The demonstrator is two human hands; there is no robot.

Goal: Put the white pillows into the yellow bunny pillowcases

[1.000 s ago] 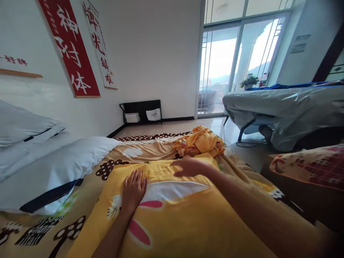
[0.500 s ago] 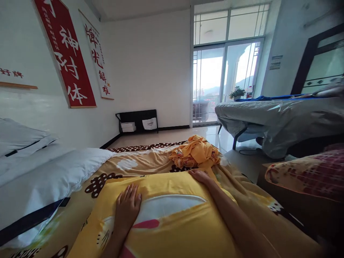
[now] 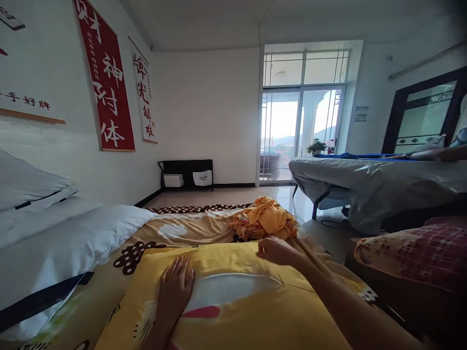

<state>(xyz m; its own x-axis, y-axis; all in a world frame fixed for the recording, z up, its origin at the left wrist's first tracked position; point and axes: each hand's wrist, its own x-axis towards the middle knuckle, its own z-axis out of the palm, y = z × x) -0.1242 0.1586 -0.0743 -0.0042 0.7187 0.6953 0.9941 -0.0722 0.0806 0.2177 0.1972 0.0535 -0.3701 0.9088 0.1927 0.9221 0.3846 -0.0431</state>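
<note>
A yellow pillow [image 3: 226, 255] lies on the bed in front of me. On its upper side is a white area [image 3: 237, 289] with a curved edge and a pink shape beside it. My left hand [image 3: 177, 287] rests flat on the pillow's left part, fingers stretched out. Over the pillow's far right corner, my right hand [image 3: 279, 251] is raised a little, its fingers curled into a loose fist; nothing shows in them. Just beyond it sits a crumpled heap of orange-yellow cloth [image 3: 268, 218].
White bedding [image 3: 73, 238] lies to the left on a brown patterned blanket [image 3: 204, 226]. A plastic-covered table [image 3: 339, 167] stands at right, with part of a person's arm [image 3: 452, 154] over it. Nearer is a red patterned cloth [image 3: 412, 253]. A black rack [image 3: 188, 167] stands against the far wall.
My right hand has lifted off the pillow's far edge and its fingers have curled in. My left hand stays flat on the pillow. The view has tilted up slightly.
</note>
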